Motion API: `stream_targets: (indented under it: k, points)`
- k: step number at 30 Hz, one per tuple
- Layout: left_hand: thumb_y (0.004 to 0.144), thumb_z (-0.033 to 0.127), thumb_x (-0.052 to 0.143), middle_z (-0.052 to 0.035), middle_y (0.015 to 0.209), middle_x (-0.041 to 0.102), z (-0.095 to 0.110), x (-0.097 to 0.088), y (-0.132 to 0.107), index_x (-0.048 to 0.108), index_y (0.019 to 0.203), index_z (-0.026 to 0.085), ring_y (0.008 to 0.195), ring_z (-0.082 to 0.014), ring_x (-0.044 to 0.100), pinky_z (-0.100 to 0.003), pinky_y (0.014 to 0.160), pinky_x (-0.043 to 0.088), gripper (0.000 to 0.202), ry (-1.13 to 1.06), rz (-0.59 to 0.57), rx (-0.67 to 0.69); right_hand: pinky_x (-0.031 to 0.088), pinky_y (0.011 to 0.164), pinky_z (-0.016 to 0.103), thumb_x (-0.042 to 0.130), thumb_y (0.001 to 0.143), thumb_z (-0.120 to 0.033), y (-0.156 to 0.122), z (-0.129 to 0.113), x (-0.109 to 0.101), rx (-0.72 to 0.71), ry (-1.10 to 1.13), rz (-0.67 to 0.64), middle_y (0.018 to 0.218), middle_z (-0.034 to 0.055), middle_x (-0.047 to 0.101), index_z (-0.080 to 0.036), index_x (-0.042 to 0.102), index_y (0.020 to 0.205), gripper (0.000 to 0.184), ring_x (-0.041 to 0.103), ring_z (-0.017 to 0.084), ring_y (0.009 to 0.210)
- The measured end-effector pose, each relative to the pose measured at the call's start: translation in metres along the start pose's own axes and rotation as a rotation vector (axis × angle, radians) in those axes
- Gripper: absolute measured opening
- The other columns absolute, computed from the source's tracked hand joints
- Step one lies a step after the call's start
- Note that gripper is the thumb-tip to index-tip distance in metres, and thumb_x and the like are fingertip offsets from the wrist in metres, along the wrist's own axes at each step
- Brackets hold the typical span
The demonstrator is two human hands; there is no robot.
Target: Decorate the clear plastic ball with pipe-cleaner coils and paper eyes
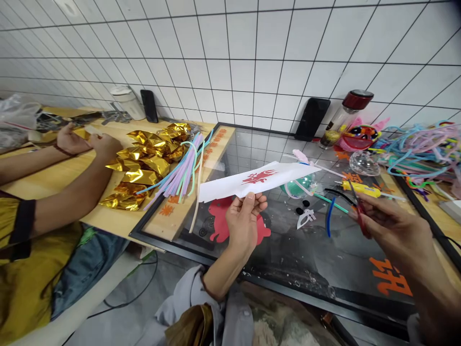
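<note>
Left hand [245,221]: noted nearest, raised over the glass table top [288,274]. Thumb and fingers are pinched on the lower edge of a paper strip [259,180], white with a red print near its middle. The strip is held in the air, roughly level, across the centre of the view.

Right hand [392,223]: seen at the right edge, fingers closed round the red handles of scissors [360,214]. The blades are pointed up and away; whether they are parted cannot be told. Scissors and strip are well apart.

On the glass beyond the strip, a green ball [298,188] and a yellow tool [362,188] are recorded.

To the left, gold foil [147,163] is heaped on a wooden board [54,178], with a bundle of pastel straws [183,170] just beside it. A co-worker's hands [90,142] are held together at the far end of the foil.

Farthest: a tangle of coloured pipe cleaners [425,149], a bottle [345,115] with a red lid, and two dark phones [311,118] leant against the tiled wall [252,48].
</note>
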State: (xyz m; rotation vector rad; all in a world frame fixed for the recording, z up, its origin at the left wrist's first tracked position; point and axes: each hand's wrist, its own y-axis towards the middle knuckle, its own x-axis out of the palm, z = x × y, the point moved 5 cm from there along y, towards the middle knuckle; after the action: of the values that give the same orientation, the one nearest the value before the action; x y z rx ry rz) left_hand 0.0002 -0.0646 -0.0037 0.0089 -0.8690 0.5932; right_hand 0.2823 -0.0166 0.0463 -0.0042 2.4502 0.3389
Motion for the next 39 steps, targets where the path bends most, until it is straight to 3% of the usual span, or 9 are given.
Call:
stream_targets:
  k: [3,6,9,16,26,31,35,39]
  points:
    - [0.062,0.029,0.08,-0.0031,0.071,0.069,0.001,0.0,0.0,0.065,0.081,0.011,0.067,-0.0133,0.067,-0.026,0.064,0.052,0.03,-0.01,0.003,0.003,0.038,0.041,0.026,0.072,0.063,-0.056,-0.01,-0.019,0.021,0.23,0.28,-0.185,0.073,0.0043,0.062,-0.024,0.065,0.11,0.057,0.058,0.017,0.055]
    - [0.062,0.029,0.081,-0.0028,0.071,0.068,0.001,0.0,0.0,0.065,0.082,0.011,0.065,-0.0123,0.066,-0.025,0.063,0.051,0.031,-0.025,0.004,0.008,0.033,0.039,0.021,0.068,0.068,-0.056,-0.018,-0.054,0.054,0.165,0.346,-0.478,0.066,0.0018,0.059,-0.021,0.065,0.11,0.055,0.052,0.013,0.05]
    - [0.063,0.029,0.08,-0.0024,0.071,0.067,0.001,0.001,-0.001,0.064,0.082,0.011,0.064,-0.0114,0.064,-0.024,0.062,0.051,0.031,-0.028,-0.004,0.011,0.04,0.05,0.022,0.068,0.069,-0.052,-0.021,-0.077,0.081,0.04,0.304,-0.625,0.067,0.0007,0.056,-0.018,0.067,0.098,0.045,0.051,0.012,0.058]
    - [0.065,0.03,0.079,-0.0019,0.072,0.066,-0.002,0.005,-0.003,0.064,0.08,0.011,0.064,-0.0104,0.063,-0.022,0.059,0.05,0.028,-0.027,-0.045,0.013,0.039,0.057,0.025,0.071,0.065,-0.052,-0.013,-0.079,0.124,0.062,0.273,-0.7,0.066,-0.0012,0.054,-0.017,0.068,0.087,0.042,0.046,0.013,0.062]
    - [0.066,0.029,0.078,-0.0007,0.068,0.065,-0.002,0.007,-0.006,0.064,0.078,0.012,0.06,-0.0095,0.061,-0.023,0.061,0.051,0.025,-0.016,-0.069,0.014,0.034,0.048,0.022,0.071,0.065,-0.057,-0.002,-0.099,0.133,0.119,0.465,-0.744,0.056,-0.005,0.046,-0.012,0.069,0.094,0.054,0.036,0.007,0.049]
    - [0.066,0.029,0.078,-0.0015,0.071,0.066,-0.003,0.006,-0.005,0.066,0.08,0.012,0.063,-0.0097,0.062,-0.022,0.061,0.049,0.025,0.006,-0.068,0.008,0.034,0.046,0.021,0.071,0.067,-0.055,0.002,-0.099,0.129,0.078,0.448,-0.773,0.062,-0.0026,0.053,-0.012,0.071,0.098,0.053,0.038,0.006,0.049]
    - [0.066,0.03,0.078,-0.0015,0.07,0.066,-0.002,0.006,-0.005,0.066,0.079,0.012,0.063,-0.0099,0.062,-0.023,0.061,0.049,0.025,0.015,-0.081,0.019,0.042,0.054,0.023,0.07,0.071,-0.051,0.005,-0.101,0.125,0.025,0.422,-0.824,0.06,-0.0022,0.056,-0.013,0.071,0.102,0.05,0.047,0.01,0.056]
    - [0.066,0.03,0.078,-0.0016,0.073,0.066,-0.001,0.005,-0.006,0.066,0.08,0.012,0.065,-0.01,0.061,-0.023,0.062,0.049,0.025,0.005,-0.063,0.025,0.049,0.07,0.028,0.071,0.07,-0.049,0.008,-0.102,0.125,-0.033,0.383,-0.819,0.081,0.0033,0.068,-0.016,0.071,0.105,0.049,0.059,0.018,0.078]
